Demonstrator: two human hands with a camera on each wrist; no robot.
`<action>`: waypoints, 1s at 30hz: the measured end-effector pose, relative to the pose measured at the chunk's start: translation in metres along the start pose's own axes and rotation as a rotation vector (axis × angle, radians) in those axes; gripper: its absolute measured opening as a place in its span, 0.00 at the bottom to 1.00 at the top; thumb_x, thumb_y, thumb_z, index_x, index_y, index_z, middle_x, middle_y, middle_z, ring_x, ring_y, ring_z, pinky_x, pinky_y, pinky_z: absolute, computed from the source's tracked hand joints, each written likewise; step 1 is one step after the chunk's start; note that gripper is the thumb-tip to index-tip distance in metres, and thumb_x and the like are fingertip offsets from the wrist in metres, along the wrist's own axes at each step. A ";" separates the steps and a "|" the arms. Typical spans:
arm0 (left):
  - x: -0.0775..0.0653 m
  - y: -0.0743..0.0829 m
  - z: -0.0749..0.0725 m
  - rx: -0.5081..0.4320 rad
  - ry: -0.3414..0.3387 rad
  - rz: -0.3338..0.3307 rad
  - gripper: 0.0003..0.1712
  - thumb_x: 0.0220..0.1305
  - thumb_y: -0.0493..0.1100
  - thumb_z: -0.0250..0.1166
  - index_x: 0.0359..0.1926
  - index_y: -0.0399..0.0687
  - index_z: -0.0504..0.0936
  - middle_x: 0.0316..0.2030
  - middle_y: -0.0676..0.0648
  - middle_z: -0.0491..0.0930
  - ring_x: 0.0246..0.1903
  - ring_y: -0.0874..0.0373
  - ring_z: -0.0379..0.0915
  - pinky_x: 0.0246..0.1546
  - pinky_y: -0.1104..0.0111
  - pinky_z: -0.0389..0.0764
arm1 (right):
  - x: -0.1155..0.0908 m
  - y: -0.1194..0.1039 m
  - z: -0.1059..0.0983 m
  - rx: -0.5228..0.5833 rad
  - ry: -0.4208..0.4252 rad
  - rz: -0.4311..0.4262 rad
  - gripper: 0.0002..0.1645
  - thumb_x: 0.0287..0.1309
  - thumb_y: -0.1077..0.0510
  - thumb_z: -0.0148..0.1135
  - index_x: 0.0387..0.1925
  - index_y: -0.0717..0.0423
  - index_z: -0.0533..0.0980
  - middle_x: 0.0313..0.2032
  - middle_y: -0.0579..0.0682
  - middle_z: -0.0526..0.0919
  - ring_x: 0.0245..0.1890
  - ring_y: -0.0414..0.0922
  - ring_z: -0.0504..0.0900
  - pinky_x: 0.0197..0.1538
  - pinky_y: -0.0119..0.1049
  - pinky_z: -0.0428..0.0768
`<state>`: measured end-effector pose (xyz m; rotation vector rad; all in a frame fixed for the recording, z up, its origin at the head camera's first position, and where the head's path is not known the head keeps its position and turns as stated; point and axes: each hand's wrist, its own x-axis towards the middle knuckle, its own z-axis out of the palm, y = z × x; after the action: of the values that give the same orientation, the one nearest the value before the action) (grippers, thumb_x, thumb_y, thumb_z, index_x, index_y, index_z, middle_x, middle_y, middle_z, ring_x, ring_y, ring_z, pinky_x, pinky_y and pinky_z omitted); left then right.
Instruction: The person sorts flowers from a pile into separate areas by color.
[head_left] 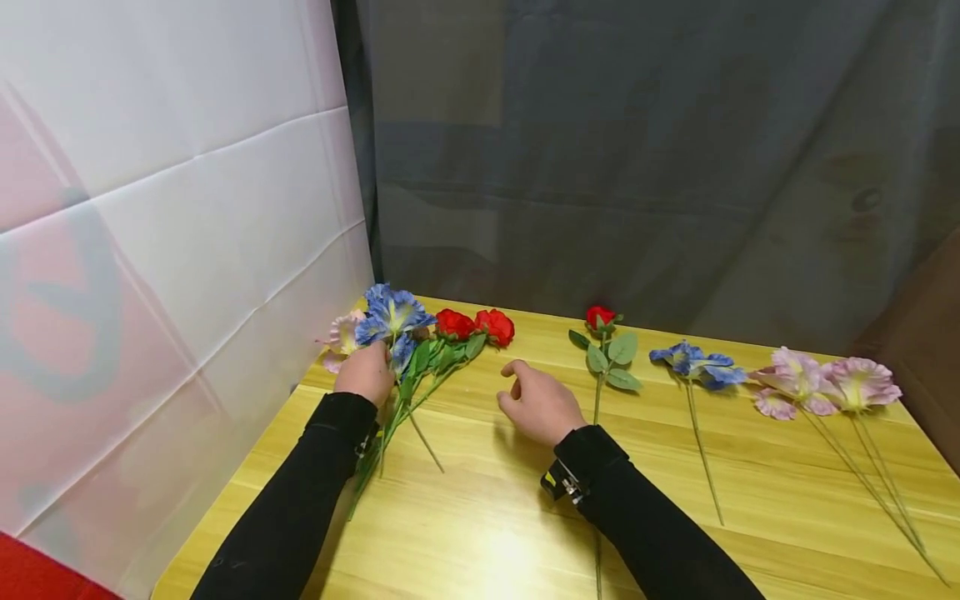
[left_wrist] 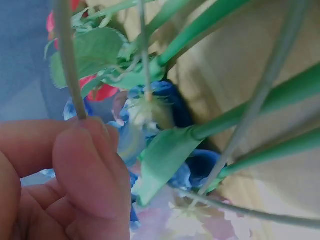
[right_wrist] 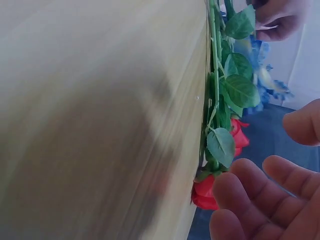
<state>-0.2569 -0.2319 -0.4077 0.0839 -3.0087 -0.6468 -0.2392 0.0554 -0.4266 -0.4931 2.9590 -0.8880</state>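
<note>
On the left of the table, my left hand (head_left: 366, 373) is over a bunch of artificial flowers. In the left wrist view its thumb and finger pinch a thin stem (left_wrist: 70, 55), seemingly that of the upper blue flower (head_left: 393, 315). Beneath and beside it lie red roses (head_left: 495, 327) with green leaves, another blue bloom and a pale pink flower (head_left: 343, 333). My right hand (head_left: 542, 404) hovers over the middle of the table, fingers loosely bent and holding nothing. It is between the bunch and a single red rose (head_left: 600, 317), whose stem runs beneath the right arm.
Toward the right lie a blue flower (head_left: 697, 365) and pink flowers (head_left: 862, 385) with long thin stems. The wooden table (head_left: 465, 525) meets a white cloth wall (head_left: 247, 225) at left and a dark curtain (head_left: 637, 183) behind.
</note>
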 end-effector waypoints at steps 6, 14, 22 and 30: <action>-0.003 0.010 -0.004 -0.036 0.022 0.010 0.08 0.67 0.36 0.63 0.46 0.41 0.77 0.40 0.39 0.82 0.36 0.43 0.78 0.39 0.51 0.76 | -0.001 0.001 0.000 -0.008 -0.002 -0.004 0.24 0.66 0.48 0.60 0.60 0.51 0.75 0.33 0.42 0.79 0.25 0.42 0.75 0.32 0.40 0.73; -0.005 0.034 -0.008 -0.114 0.031 0.094 0.09 0.68 0.36 0.62 0.48 0.40 0.77 0.33 0.43 0.79 0.31 0.47 0.75 0.37 0.56 0.74 | -0.001 -0.001 -0.004 0.005 0.003 0.024 0.24 0.67 0.47 0.61 0.60 0.51 0.74 0.34 0.44 0.80 0.26 0.43 0.76 0.33 0.40 0.74; -0.011 0.066 0.006 -0.264 -0.050 0.151 0.13 0.71 0.39 0.63 0.53 0.43 0.76 0.28 0.49 0.77 0.24 0.55 0.72 0.33 0.60 0.72 | -0.001 -0.001 -0.007 0.028 0.001 0.033 0.24 0.68 0.47 0.61 0.60 0.50 0.74 0.34 0.43 0.80 0.25 0.43 0.75 0.34 0.40 0.73; -0.017 0.092 0.030 -0.340 -0.106 0.213 0.12 0.71 0.38 0.64 0.53 0.44 0.76 0.26 0.50 0.78 0.22 0.56 0.73 0.27 0.63 0.72 | -0.001 -0.003 -0.010 0.090 -0.003 0.051 0.23 0.71 0.47 0.58 0.61 0.51 0.75 0.35 0.45 0.82 0.27 0.43 0.77 0.36 0.42 0.74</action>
<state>-0.2460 -0.1346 -0.3978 -0.2906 -2.8946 -1.1529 -0.2385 0.0588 -0.4163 -0.4130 2.8987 -1.0086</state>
